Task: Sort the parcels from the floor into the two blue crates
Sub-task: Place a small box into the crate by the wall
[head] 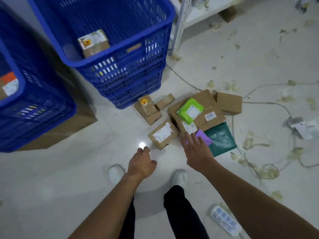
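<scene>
- Floor [77, 178]: pale and glossy, with one glare spot just ahead of your left hand. Yellowish scraps litter its right side.
- Centre crate [131, 78]: blue and slatted, standing at far centre, with a labelled brown box [94, 43] inside.
- Left crate [34, 107]: blue, at the left edge, resting on flat cardboard [69, 128], with a labelled parcel [9, 85] inside.
- Parcels [205, 100]: a heap on the floor just right of the centre crate's foot. It is mostly brown boxes, with a lime mailer [189, 110] on top and a purple mailer [204, 137] and dark green mailer [221, 140] at the near edge.
- Right hand [196, 150]: your fingers are straight and spread, holding nothing, over the purple mailer. Whether they touch it cannot be told.
- Left hand [141, 163]: your fingers are loosely curled and empty, above bare floor near a small labelled box [163, 133].
- Edges: a grey shelf upright [181, 26] stands right of the centre crate. Cables [269, 104] trail right of the heap. A power strip [224, 219] lies by your right leg.
- Open room: bare floor lies between the crates and your shoes [114, 174].
</scene>
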